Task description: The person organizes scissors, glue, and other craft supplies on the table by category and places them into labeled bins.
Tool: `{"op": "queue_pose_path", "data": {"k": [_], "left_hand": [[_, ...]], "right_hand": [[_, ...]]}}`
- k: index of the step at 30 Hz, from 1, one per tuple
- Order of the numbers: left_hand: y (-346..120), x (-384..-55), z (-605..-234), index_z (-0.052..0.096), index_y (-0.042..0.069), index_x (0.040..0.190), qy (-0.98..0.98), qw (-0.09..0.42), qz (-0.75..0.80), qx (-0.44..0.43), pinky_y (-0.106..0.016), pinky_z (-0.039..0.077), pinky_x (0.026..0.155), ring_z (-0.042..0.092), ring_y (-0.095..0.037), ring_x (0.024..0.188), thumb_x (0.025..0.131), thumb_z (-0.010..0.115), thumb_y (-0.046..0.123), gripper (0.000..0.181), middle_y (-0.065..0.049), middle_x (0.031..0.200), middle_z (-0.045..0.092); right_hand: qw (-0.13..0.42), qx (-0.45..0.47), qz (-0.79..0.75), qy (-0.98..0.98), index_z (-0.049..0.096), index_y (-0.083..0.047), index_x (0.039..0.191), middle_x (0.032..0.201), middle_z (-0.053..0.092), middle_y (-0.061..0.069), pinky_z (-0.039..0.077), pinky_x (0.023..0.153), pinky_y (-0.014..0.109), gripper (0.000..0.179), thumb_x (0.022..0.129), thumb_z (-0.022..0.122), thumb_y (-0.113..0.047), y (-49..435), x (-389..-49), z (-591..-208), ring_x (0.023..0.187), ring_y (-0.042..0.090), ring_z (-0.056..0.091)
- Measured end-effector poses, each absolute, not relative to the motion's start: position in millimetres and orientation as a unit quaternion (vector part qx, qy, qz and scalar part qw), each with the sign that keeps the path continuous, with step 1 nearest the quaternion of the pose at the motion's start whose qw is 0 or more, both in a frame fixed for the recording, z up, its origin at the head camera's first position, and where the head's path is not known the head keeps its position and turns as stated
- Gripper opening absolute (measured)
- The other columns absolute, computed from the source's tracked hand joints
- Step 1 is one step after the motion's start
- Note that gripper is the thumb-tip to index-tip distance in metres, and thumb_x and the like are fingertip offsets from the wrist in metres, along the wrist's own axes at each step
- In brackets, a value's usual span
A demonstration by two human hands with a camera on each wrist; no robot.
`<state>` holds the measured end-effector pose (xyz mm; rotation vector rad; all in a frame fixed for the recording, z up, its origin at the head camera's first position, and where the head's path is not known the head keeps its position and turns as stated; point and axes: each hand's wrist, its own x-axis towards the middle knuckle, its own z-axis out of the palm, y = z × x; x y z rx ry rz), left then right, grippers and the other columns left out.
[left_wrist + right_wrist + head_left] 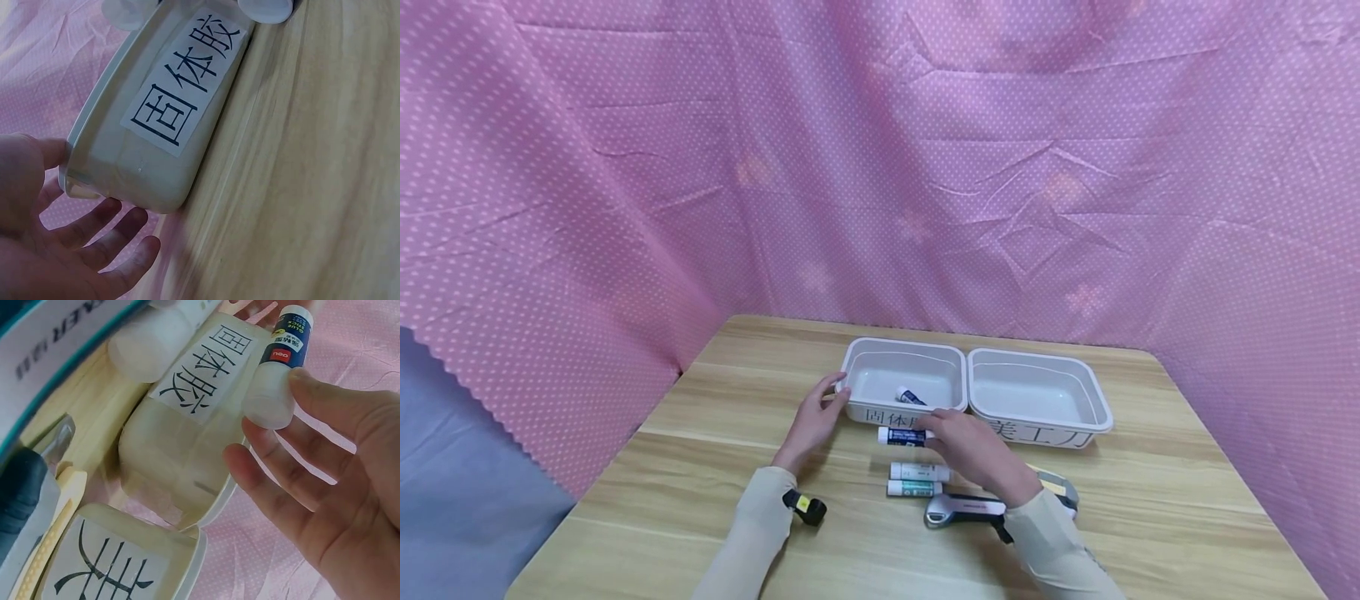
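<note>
Wood-grain bench [1180,500] fills lower frame, pink dotted cloth [880,167] draped behind and at both sides, blue-grey surface [467,467] lower left. At lower centre, right hand's grip [973,450] pinches navy glue stick [893,436] just in front of left bin [910,345]; left hand's grip [811,425] holds bin's left rim. Right bin [1037,400] sits alongside; two pale sticks [917,472] lie nearer below.

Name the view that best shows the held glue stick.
Right wrist: the glue stick is large, its dark blue label facing the camera. The head view shows it small, one end covered by the right grip. The left wrist view shows two pale ends; I can't tell if either is its.
</note>
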<state>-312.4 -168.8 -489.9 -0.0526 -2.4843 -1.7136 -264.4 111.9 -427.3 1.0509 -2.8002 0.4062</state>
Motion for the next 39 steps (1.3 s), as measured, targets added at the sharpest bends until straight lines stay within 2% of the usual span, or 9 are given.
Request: {"op": "queue_pose_path", "data": {"k": [15,21,31,34,39], "left_hand": [[-168.0,-310.4,-487.5,0.048,0.022,0.152,-0.818,0.052,-0.573,-0.010,-0.052,0.050,0.107,0.061,-0.036,0.123,0.105,0.056,0.037,0.050,-0.021,0.149,0.052],[-168.1,-309.8,-487.5,0.048,0.023,0.152,-0.817,0.049,-0.574,-0.010,-0.054,0.049,0.108,0.060,-0.037,0.125,0.105,0.057,0.036,0.049,-0.022,0.149,0.051],[-168.4,-311.4,-489.7,0.048,0.022,0.152,-0.814,0.051,-0.579,-0.010,-0.053,0.049,0.107,0.061,-0.037,0.122,0.105,0.057,0.035,0.049,-0.022,0.148,0.052],[-168.7,-311.9,-489.9,0.047,0.025,0.152,-0.813,0.044,-0.580,-0.003,-0.053,0.048,0.108,0.060,-0.035,0.124,0.105,0.057,0.039,0.050,-0.020,0.149,0.051],[-168.7,-311.9,-489.5,0.046,0.024,0.153,-0.813,0.040,-0.580,-0.001,-0.053,0.048,0.109,0.060,-0.035,0.125,0.106,0.055,0.038,0.050,-0.020,0.151,0.050]], "right_hand": [[0.126,0.370,0.132,-0.911,0.073,-0.018,0.123,0.109,0.072,-0.004,0.060,0.085,0.033,0.028,0.095,0.074,-0.016,117.8,-268.0,-423.9,0.097,0.013,0.069],[0.155,0.378,0.137,-0.903,0.073,-0.015,0.120,0.109,0.073,0.000,0.060,0.086,0.035,0.029,0.092,0.076,-0.010,120.1,-269.4,-422.4,0.100,0.017,0.070],[0.167,0.379,0.152,-0.897,0.071,-0.011,0.122,0.115,0.072,0.003,0.060,0.090,0.038,0.029,0.093,0.075,-0.008,124.9,-272.5,-421.9,0.105,0.021,0.069],[0.166,0.373,0.157,-0.899,0.071,-0.012,0.122,0.114,0.072,0.002,0.060,0.089,0.038,0.030,0.093,0.075,-0.009,126.2,-272.8,-421.6,0.104,0.021,0.069],[0.173,0.360,0.163,-0.902,0.071,-0.013,0.122,0.113,0.072,0.001,0.060,0.088,0.037,0.031,0.092,0.076,-0.009,127.4,-274.8,-422.7,0.103,0.020,0.069]]}}
